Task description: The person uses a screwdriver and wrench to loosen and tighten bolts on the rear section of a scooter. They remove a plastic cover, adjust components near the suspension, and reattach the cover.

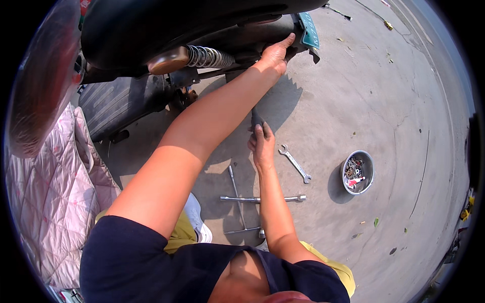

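At the rear of a black scooter (192, 22), my left hand (275, 55) reaches under the tail and grips the dark rear mudguard (298, 45). Its thumb points up and its fingers are mostly hidden. Below it, my right hand (262, 143) is closed around the black handle of a tool (257, 119). The tool's far end runs up toward the scooter's underside, and its kind is not clear. A coil-spring shock absorber (209, 56) sits left of my left hand. On the ground right of my right hand lies a double open-ended wrench (295, 164).
A chrome cross wrench (240, 199) and a thin T-handled wrench (236, 194) lie near my feet. A metal bowl (373, 174) holding small hardware stands at the right. A pink quilted cover (55, 212) hangs at the left. The teal plate (309, 30) juts out at the tail.
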Demonstrator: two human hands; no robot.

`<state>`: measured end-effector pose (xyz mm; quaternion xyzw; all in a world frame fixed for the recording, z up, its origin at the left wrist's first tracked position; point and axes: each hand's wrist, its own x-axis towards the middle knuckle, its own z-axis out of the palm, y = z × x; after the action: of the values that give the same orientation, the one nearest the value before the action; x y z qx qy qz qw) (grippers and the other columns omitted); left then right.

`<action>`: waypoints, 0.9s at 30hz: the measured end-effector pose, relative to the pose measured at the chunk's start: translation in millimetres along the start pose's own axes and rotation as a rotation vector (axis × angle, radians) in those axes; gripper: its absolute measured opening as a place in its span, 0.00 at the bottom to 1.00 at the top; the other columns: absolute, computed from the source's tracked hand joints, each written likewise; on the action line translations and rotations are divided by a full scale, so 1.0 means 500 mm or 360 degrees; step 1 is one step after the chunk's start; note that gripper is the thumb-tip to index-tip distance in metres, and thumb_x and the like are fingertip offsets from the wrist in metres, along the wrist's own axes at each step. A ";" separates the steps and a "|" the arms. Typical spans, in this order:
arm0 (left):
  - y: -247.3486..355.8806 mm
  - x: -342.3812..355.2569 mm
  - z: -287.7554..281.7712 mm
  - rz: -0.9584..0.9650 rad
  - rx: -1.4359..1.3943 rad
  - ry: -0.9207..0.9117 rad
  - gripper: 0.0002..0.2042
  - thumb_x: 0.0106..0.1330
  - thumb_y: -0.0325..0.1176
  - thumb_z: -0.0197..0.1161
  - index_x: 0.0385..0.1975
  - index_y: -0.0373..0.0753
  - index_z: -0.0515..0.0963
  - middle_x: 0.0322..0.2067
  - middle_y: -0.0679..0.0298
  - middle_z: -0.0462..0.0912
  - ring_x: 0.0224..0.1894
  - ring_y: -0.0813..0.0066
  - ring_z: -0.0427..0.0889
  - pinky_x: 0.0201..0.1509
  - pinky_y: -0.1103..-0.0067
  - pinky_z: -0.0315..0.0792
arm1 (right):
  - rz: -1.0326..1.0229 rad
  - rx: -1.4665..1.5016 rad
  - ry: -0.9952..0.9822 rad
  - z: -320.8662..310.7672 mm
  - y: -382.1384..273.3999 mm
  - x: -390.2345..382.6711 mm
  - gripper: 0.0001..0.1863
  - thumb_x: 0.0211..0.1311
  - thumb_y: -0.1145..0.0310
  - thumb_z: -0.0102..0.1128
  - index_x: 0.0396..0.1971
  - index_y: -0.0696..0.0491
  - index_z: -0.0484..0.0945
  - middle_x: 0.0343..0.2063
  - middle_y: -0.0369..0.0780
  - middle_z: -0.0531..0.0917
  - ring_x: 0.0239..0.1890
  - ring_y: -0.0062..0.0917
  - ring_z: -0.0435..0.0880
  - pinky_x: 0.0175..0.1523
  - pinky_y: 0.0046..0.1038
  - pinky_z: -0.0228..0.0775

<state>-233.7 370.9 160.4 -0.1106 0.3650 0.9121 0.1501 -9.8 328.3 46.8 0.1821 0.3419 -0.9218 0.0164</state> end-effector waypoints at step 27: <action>0.000 -0.052 0.001 0.0161 0.0066 0.0007 0.21 0.52 0.30 0.72 0.44 0.34 0.73 0.43 0.60 0.79 0.46 0.66 0.78 0.53 0.75 0.78 | -0.0034 -0.0625 0.0473 0.039 -0.009 -0.016 0.11 0.65 0.69 0.55 0.40 0.61 0.73 0.32 0.41 0.76 0.24 0.19 0.74 0.25 0.21 0.65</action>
<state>-209.4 366.1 169.0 -0.0910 0.3894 0.9105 0.1053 -9.5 318.6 65.9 0.3053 0.5151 -0.8009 -0.0088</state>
